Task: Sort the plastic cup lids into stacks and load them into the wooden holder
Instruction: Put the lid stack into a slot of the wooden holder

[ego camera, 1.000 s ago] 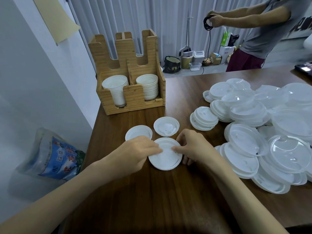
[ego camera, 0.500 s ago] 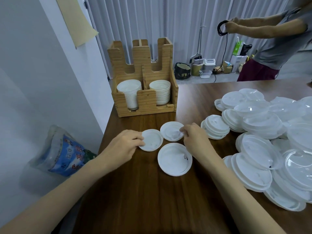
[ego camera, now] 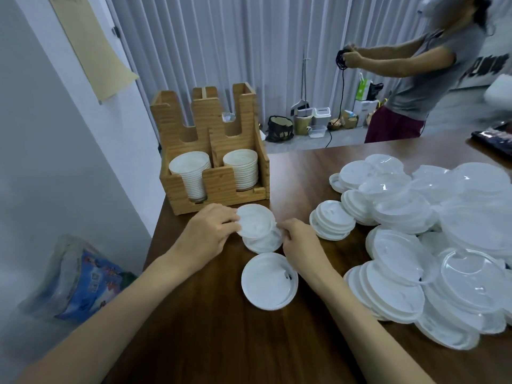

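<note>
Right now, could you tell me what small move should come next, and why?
Probably lower the upper small lid squarely onto the lower lid: the left hand holds it overlapping but offset, while the right hand grips the lower lid's edge.

Head-worn view, forward-down over near table (ego camera: 210, 342)

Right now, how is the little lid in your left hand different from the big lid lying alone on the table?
Size: the little lid is smaller than the big lid. Hold: the left hand pinches the little lid; no fingers grip the big lid. Pose: the little lid sits tilted over a second small lid that the right hand holds; the big lid lies flat on the table. Both are round, white plastic.
</note>
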